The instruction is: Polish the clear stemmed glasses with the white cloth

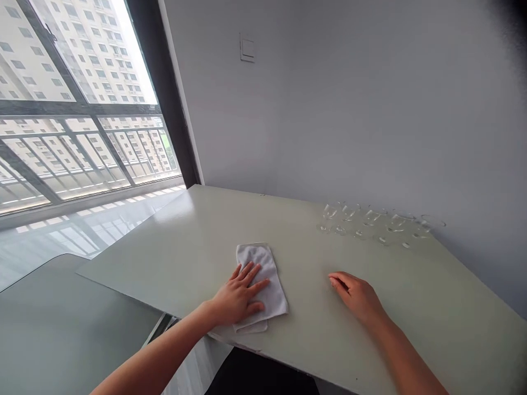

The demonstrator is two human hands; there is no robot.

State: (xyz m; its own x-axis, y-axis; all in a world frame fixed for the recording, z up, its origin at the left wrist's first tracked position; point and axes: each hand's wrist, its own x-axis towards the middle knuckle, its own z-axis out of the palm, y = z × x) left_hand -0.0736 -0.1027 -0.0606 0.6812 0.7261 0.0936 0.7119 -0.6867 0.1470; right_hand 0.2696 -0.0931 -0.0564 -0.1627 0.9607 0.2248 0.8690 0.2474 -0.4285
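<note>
A folded white cloth point(267, 274) lies on the pale green tabletop point(197, 247), close to its front edge. My left hand point(242, 296) rests flat on the cloth with the fingers spread. To the right of the cloth, my right hand point(356, 293) is on or just over the tabletop. Its fingers are curled together, and nothing shows in them. Farther back on the right, several clear stemmed glasses point(373, 216) stand in a group near the wall. Their outlines are faint and overlap.
A grey wall point(362, 109) with a light switch point(247, 48) rises behind the table. Large windows point(82, 99) fill the left side. Lower left, a second, darker surface point(74, 329) sits beside the table. Something black point(263, 373) is below the front edge.
</note>
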